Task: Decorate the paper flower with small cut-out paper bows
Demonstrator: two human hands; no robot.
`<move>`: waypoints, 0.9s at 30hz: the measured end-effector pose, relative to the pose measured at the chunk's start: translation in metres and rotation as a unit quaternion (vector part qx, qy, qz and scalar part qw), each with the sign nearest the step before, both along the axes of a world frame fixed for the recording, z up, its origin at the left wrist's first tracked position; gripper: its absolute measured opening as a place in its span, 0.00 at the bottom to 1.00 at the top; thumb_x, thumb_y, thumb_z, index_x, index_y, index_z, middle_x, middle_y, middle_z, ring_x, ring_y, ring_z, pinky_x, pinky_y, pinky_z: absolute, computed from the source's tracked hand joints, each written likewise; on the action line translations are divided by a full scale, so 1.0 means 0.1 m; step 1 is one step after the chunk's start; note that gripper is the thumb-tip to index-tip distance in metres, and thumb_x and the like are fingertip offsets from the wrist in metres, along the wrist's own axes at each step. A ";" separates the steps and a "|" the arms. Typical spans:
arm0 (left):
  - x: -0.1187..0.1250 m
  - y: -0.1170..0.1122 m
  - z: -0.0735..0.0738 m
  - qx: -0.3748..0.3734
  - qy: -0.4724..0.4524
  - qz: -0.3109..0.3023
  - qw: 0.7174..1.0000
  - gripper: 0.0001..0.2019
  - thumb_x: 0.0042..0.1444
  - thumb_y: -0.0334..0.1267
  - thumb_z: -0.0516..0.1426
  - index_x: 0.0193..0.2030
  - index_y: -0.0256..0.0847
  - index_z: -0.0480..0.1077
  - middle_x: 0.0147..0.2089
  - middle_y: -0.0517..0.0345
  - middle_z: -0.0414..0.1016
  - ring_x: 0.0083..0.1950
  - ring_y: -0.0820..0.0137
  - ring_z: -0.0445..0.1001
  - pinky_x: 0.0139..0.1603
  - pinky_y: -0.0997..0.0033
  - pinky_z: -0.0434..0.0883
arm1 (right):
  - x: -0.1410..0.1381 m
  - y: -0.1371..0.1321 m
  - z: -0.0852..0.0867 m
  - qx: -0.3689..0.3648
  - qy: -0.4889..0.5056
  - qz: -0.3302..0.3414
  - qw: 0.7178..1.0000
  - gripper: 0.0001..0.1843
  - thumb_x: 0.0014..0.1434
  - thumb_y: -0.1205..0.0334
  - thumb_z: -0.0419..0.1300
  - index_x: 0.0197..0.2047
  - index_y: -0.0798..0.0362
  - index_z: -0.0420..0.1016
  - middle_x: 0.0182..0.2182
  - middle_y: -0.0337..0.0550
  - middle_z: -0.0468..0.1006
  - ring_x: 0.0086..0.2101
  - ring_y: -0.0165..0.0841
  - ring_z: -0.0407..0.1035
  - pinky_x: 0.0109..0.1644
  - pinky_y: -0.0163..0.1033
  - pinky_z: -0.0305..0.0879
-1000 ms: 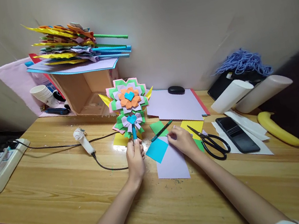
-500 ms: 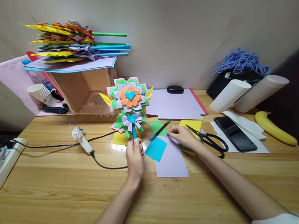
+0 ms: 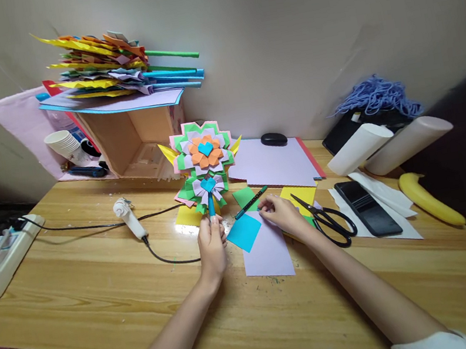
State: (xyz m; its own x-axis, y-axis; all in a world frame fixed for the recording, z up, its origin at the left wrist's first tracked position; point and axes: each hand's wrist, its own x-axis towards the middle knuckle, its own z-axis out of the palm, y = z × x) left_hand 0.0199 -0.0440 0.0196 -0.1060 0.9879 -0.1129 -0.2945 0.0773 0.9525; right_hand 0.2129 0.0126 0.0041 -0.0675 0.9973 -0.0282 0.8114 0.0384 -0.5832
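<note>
Left fingers (image 3: 214,226) clasp a layered paper flower's (image 3: 206,158) tubular stem (image 3: 210,204) (right fingers (image 3: 267,207) curled, grip unclear).

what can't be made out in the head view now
All in the head view:
Blue stem: lower end, hidden by the left hand.
Right hand: whether it pinches anything, too small to tell.
Power strip: one end, cut off by the left edge.
Pen: markings, too small to read.

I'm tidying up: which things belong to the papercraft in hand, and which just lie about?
Probably the job's:
multicoloured layered paper flower, in the left hand
blue paper square
black-handled metal scissors
slim dark-green pen

Probably lying about:
curved yellow banana
rectangular black phone
</note>
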 end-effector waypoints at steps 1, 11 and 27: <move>0.00 0.00 0.00 0.000 0.000 -0.002 1.000 0.14 0.57 0.50 0.50 0.32 0.40 0.59 0.20 0.70 0.47 0.18 0.81 0.46 0.17 0.85 0.48 | 0.00 0.01 0.01 0.001 0.002 0.008 1.000 0.07 0.47 0.67 0.55 0.32 0.52 0.73 0.27 0.40 0.76 0.29 0.32 0.68 0.31 0.35 0.57; 0.01 0.00 0.01 0.002 -0.017 0.002 1.000 0.15 0.55 0.51 0.51 0.31 0.40 0.59 0.19 0.70 0.46 0.17 0.81 0.45 0.16 0.84 0.47 | 0.11 0.20 0.06 -0.047 0.052 0.080 0.994 0.03 0.45 0.64 0.60 0.24 0.54 0.72 0.22 0.36 0.73 0.26 0.29 0.66 0.30 0.33 0.58; 0.01 0.01 0.00 0.008 -0.011 0.002 1.000 0.14 0.57 0.50 0.50 0.32 0.39 0.59 0.20 0.70 0.46 0.18 0.81 0.46 0.17 0.84 0.47 | 0.25 0.11 -0.05 -0.146 0.320 0.038 0.935 0.14 0.44 0.59 0.64 0.34 0.56 0.71 0.28 0.43 0.78 0.32 0.34 0.74 0.37 0.37 0.67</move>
